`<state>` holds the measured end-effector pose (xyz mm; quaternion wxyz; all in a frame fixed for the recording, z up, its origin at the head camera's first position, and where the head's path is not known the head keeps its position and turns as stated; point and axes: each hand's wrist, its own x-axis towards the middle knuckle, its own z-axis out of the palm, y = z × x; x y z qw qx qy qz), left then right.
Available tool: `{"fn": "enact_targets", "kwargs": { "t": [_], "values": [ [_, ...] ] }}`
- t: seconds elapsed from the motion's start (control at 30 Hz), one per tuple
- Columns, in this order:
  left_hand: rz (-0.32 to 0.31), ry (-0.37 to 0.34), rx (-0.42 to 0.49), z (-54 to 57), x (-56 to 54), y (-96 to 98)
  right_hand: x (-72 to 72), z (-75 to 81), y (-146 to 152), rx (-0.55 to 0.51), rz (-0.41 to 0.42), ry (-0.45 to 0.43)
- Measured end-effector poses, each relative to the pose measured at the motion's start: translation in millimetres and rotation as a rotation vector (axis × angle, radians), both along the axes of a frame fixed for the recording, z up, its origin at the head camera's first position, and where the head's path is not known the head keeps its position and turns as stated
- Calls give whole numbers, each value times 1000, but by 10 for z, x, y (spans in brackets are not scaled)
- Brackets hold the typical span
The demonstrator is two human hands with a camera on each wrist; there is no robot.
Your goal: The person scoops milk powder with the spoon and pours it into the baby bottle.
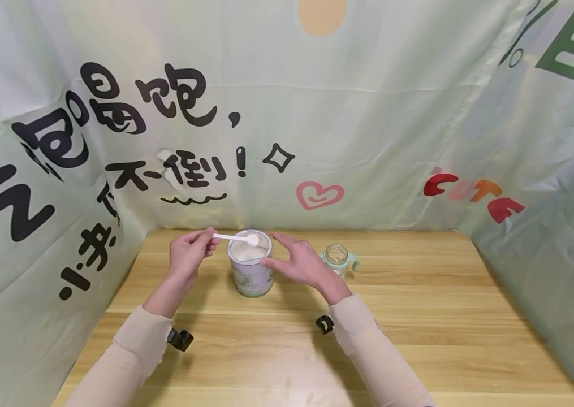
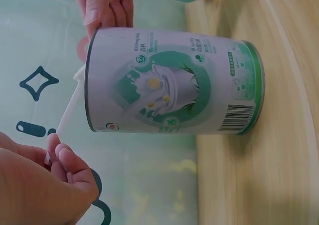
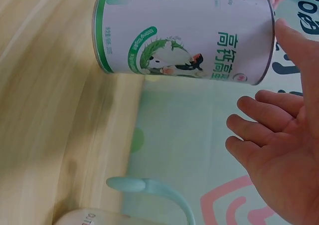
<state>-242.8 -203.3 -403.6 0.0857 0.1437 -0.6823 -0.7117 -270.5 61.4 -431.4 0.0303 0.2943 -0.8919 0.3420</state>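
A white and green milk powder can (image 1: 253,278) stands upright on the table, its lid off and pale powder (image 1: 247,250) inside. My left hand (image 1: 190,253) pinches the end of a white measuring scoop (image 1: 228,237). The scoop's bowl, with powder in it, is over the can's opening. In the left wrist view, the scoop handle (image 2: 68,110) slants up past the can's rim. My right hand (image 1: 304,261) is beside the can's right side, thumb at the rim and fingers extended. The right wrist view shows its palm facing the can, with most fingers (image 3: 256,130) apart from it.
Right of the can, partly behind my right wrist, stands a clear baby bottle (image 1: 336,255) with its top off and a mint-green handle (image 1: 354,262). The wooden table (image 1: 449,316) meets printed fabric walls (image 1: 378,141) at the back and both sides.
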Motion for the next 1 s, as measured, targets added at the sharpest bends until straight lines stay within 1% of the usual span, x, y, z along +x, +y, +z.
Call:
{"fn": "enact_targets", "kwargs": {
  "t": [0.17, 0.47, 0.6, 0.83, 1.0],
  "values": [
    [-24, 10, 23, 22, -8, 37, 2, 29, 62, 16, -35, -18],
    [-55, 20, 23, 98, -30, 126, 21, 144, 218, 13, -98, -72],
    [-82, 17, 23, 123, -57, 197, 14, 172, 347, 5, -122, -66],
    [-123, 15, 15, 138, -105, 327, 0, 177, 602, -4, -165, -42],
    [-142, 12, 1, 148, -130, 427, 7, 186, 728, -23, -184, -66]
  ]
}}
